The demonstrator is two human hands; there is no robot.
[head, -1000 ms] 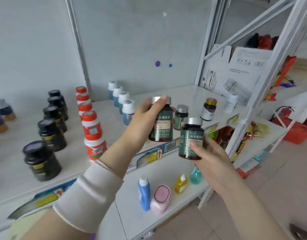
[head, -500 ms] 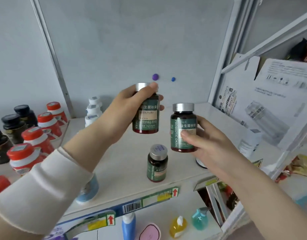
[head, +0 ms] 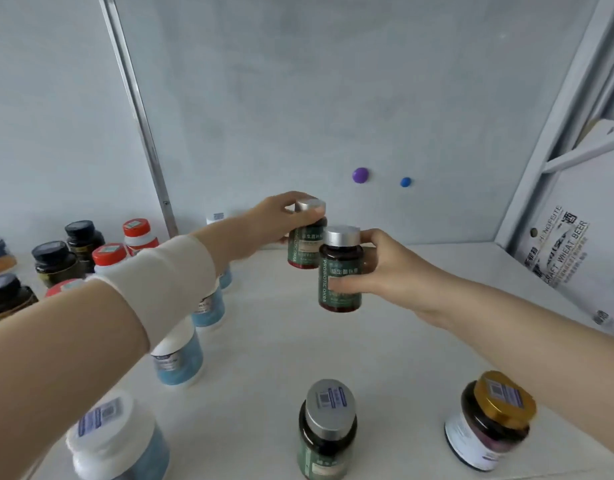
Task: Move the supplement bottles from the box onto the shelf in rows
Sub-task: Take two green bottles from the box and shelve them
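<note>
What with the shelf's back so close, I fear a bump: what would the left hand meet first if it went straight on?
Probably the grey back panel, below the purple magnet. No bottle shows between the left hand, with its green-labelled bottle, and that panel, though depth is hard to judge.

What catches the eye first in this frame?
Mid-frame, both hands hold green-labelled bottles side by side: the left hand grips the farther bottle by its silver cap, and the right hand wraps the nearer bottle. A matching bottle stands at the shelf front, with a row of blue-labelled bottles running back on the left.
</note>
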